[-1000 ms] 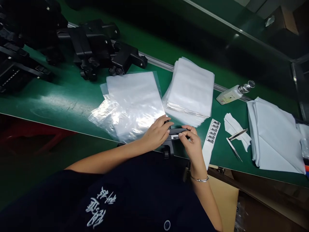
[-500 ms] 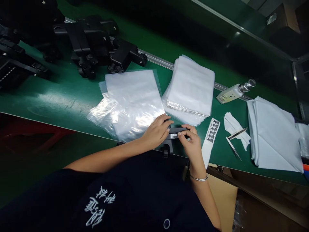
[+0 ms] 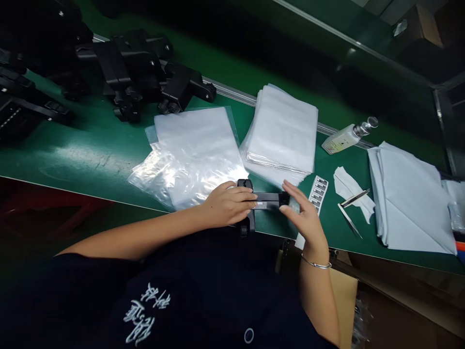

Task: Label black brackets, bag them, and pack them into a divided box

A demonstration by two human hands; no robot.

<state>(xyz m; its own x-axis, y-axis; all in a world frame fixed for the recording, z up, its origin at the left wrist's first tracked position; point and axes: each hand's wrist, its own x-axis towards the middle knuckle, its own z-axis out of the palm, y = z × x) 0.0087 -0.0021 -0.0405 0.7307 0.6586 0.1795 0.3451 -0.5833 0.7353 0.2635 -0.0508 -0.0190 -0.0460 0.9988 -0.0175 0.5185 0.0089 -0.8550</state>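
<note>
My left hand (image 3: 231, 204) lies over the left part of a black plastic bracket (image 3: 267, 199) at the table's front edge, its fingers wrapped onto it. A small pale label shows on the front face of the bracket, just past my left fingertips. My right hand (image 3: 307, 218) is at the bracket's right end, with thumb and fingers apart; whether the fingertips touch it is hard to tell. Beside and partly beneath my right hand lies a strip of black-and-white labels (image 3: 318, 191).
Clear plastic bags (image 3: 196, 150) and a stack of white sheets or bags (image 3: 281, 131) lie behind my hands. To the right are a bottle (image 3: 341, 139), tweezers (image 3: 349, 218) on a white wipe (image 3: 347, 184), and folded cloth (image 3: 410, 203). Black plastic assemblies (image 3: 134, 68) stand at the back left.
My right hand has gone from pinching at the bracket's front to spread fingers farther right. My left hand has shifted slightly left, and more of the bracket shows.
</note>
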